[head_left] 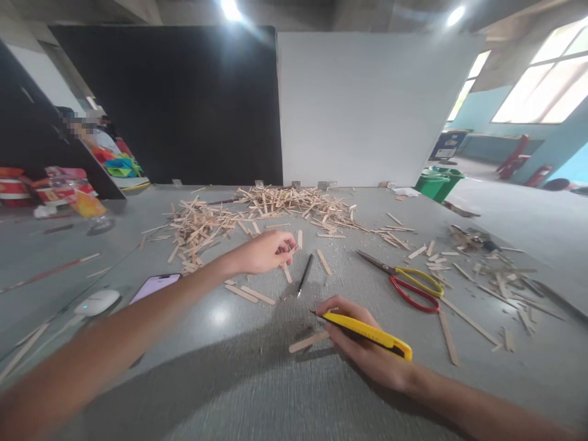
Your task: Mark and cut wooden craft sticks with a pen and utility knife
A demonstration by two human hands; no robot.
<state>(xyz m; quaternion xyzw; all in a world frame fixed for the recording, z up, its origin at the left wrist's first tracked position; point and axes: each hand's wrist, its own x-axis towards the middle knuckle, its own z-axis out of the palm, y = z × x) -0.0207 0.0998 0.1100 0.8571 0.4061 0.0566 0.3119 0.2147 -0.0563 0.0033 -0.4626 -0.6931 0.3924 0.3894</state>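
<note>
I'm seeing the left hand (pixel 270 251) curling nearly closed, apparently pinching a pale wooden stick (pixel 294 250) above the grey tabletop (pixel 206 404); the right hand (pixel 367 362) is clasping a yellow-and-black plastic knife (pixel 370 332). Stick-picking seems underway, next calling for blade care.

Workshop space in large, industrial-looking hall: grey bench (pixel 220 398) strewn with wooden sticks (pixel 294 201) and scraps, plus yellow utility knife (pixel 372 334) and scissors (pixel 416 295). Black panel (pixel 184 110) and white panel (pixel 362 110) screen far edge. Beyond: bright ceiling lamps (pixel 456 16), large windows (pixel 544 89), blue wall (pixel 484 104), green bins (pixel 432 187), bare floor (pixel 496 205).
</note>
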